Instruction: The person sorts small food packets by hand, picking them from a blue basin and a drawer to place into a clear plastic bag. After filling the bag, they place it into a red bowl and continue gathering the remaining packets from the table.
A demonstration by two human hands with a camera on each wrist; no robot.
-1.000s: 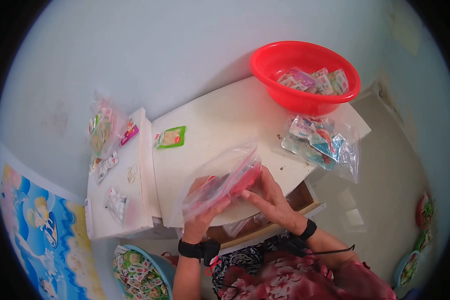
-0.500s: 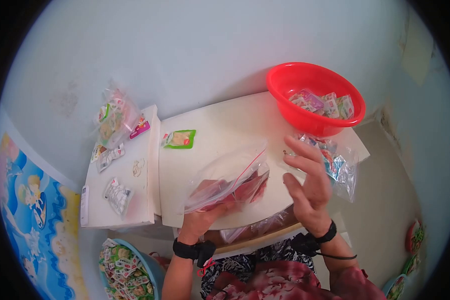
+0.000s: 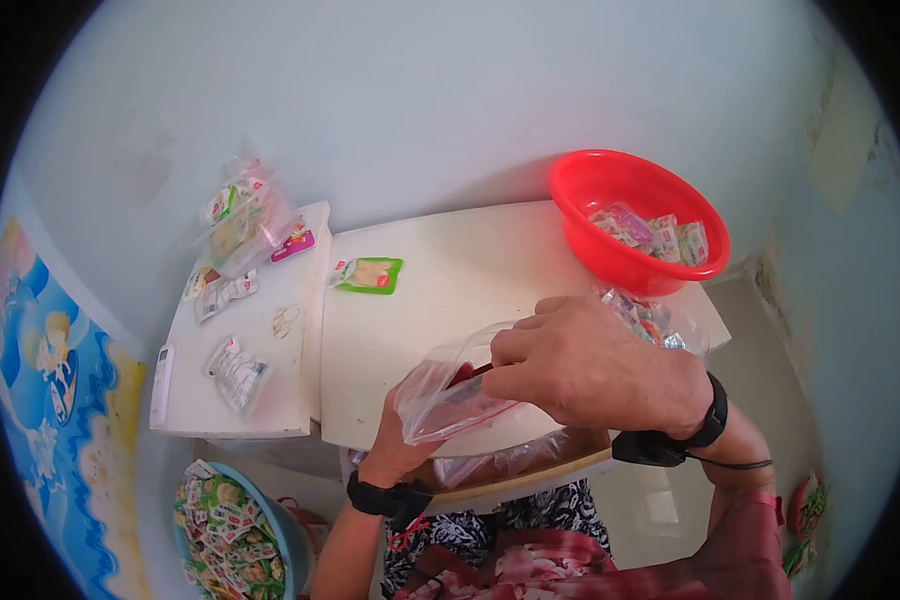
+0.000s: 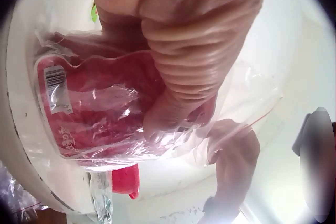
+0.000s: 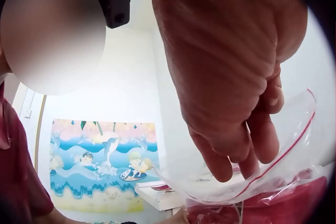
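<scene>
My left hand grips a clear zip bag above the front of the white table. Inside the bag lies a red flat package with a white barcode label; the left thumb presses on its face through the plastic. Over the bag's mouth is my right hand, back of the hand upward. In the right wrist view its fingers point down into the opening, loosely bent and spaced apart, near the red zip line.
A red basin with several packets stands at the table's back right, a bag of packets before it. A green-edged packet lies left. More packets are on the side cabinet. An open drawer and a blue tub sit below.
The right hand let go of the bag, rose open to the right, then came back left over the bag's mouth. The left hand has kept its grip on the bag throughout.
</scene>
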